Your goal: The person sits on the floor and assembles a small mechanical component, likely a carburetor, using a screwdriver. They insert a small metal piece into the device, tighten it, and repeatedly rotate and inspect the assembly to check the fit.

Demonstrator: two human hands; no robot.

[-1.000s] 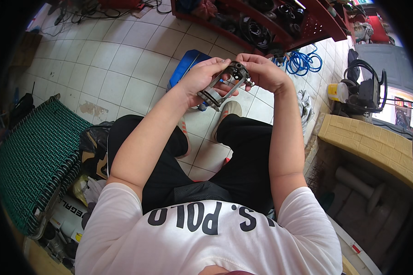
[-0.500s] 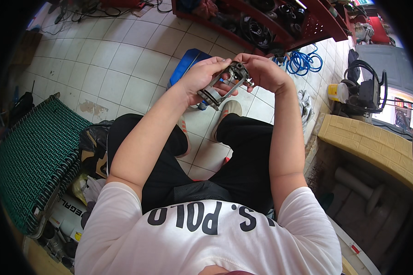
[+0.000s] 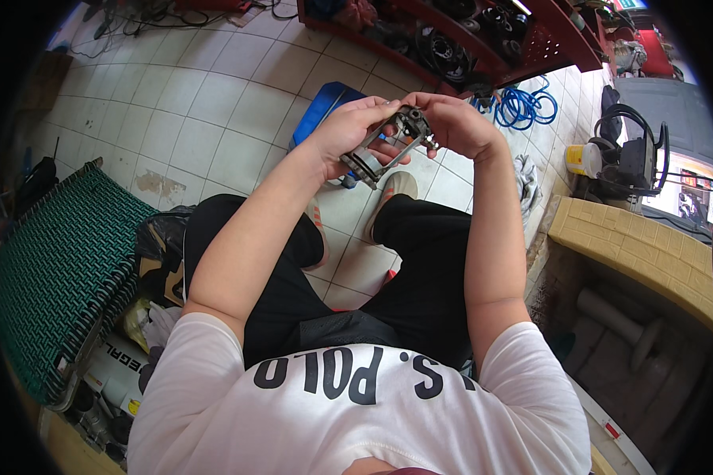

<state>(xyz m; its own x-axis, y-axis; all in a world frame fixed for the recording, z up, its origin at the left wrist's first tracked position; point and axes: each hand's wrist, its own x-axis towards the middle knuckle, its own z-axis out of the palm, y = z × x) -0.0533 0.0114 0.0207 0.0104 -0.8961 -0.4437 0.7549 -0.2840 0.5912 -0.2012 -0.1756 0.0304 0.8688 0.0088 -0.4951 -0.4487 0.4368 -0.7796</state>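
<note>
Between my hands, above the floor, is an open metal frame part [image 3: 361, 169] with long side bars, a dark end near the fingertips and a lighter end slanting toward me. My left hand [image 3: 348, 131] is closed round its left side, thumb on the upper end. At the upper right, my right hand [image 3: 459, 127] pinches the dark end with its fingers curled in. Some fingertips are hidden behind the part. Below and behind my left hand lies a blue plastic case [image 3: 317, 111], partly covered by the hand.
A coiled blue hose [image 3: 523, 109] lies on the tiles beside a red metal rack [image 3: 550, 59] with parts on it. At left stands a green woven seat [image 3: 71, 269]. On the right are a yellow ledge [image 3: 634, 245] and a white-and-yellow tub [image 3: 582, 160].
</note>
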